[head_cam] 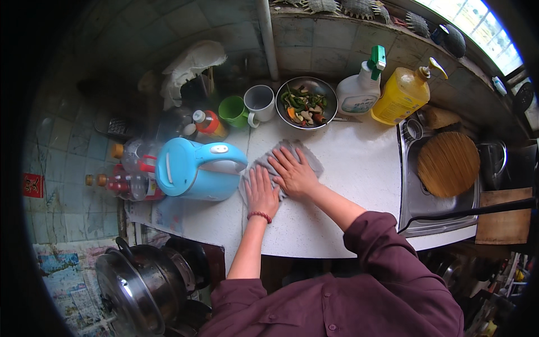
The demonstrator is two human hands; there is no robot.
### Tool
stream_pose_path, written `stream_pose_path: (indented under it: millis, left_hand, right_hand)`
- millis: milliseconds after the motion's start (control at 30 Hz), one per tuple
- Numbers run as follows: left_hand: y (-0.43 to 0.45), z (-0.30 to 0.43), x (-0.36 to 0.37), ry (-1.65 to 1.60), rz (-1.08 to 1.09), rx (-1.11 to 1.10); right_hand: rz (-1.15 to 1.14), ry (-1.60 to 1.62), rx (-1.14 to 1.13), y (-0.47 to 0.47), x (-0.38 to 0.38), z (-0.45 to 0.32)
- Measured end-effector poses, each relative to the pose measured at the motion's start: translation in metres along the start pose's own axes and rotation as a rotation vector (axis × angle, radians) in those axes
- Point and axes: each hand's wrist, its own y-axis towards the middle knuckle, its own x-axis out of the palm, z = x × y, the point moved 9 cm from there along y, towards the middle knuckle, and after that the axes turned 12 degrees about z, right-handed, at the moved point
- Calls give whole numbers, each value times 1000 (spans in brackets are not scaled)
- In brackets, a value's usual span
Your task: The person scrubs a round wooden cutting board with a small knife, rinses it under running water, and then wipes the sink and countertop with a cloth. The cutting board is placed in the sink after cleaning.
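A grey cloth point(310, 159) lies spread on the white countertop point(358, 168). Both palms press flat on it, side by side. My right hand point(294, 172) has its fingers spread across the cloth's middle. My left hand point(262, 191), with a red bead bracelet point(260, 216) at the wrist, rests on its left part. Close to the left of that hand stands a light blue electric kettle point(219, 183), handle towards the cloth. Just behind the cloth is a metal bowl point(331, 113) of green peppers and other cut pieces.
Behind the kettle stand an orange bottle point(210, 125), a green cup point(233, 111) and a white mug point(260, 103). A white spray bottle point(358, 90) and a yellow pump bottle point(402, 97) line the back wall. At right, a round wooden board point(449, 165) sits over the metal sink point(438, 221).
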Motion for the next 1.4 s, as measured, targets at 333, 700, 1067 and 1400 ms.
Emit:
stream_pose_path:
  millis: [333, 700, 1067, 1400]
  left_hand:
    - [-64, 25, -14, 15, -39, 8]
    - [-122, 131, -5, -46, -135, 332]
    - [-119, 278, 40, -86, -243, 628]
    - [-206, 280, 17, -12, -274, 562]
  right_hand:
    - [32, 90, 51, -59, -20, -20]
    - [39, 76, 207, -195, -73, 7]
    - [236, -187, 527, -320, -147, 92]
    - [161, -276, 606, -384, -142, 47]
